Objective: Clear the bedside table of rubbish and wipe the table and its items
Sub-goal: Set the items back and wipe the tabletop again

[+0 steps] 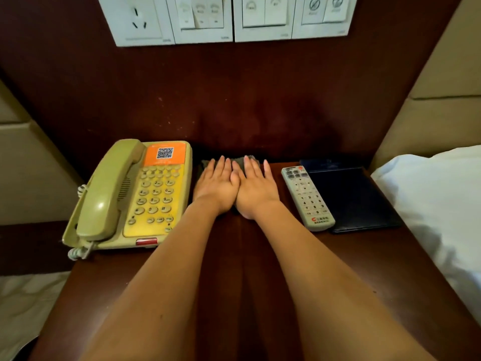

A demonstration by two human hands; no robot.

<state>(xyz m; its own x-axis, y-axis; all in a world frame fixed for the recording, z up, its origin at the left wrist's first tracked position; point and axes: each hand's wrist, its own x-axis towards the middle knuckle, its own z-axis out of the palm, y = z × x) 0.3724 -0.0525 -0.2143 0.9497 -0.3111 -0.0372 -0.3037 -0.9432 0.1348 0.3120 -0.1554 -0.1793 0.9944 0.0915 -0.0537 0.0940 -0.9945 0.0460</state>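
- Your left hand (216,185) and right hand (256,186), fingers straight and flat, press a grey nubby cloth (240,160) at the table's (364,269) back edge.
- The cloth lies between a glossy plastic phone (130,196) and a slim remote (307,198).

Glossy wood table (390,269), plastic phone (130,194), rough grey cloth (240,160).

One telephone (130,196); one remote (307,198); one folder (356,196); one cloth (240,161)

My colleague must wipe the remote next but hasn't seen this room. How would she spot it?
Find the dark bedside table below the wall switches. On its right side lies a black folder; the remote lies along its left edge. It is slim, pale grey, with small buttons, unlike the bulky yellow telephone opposite.
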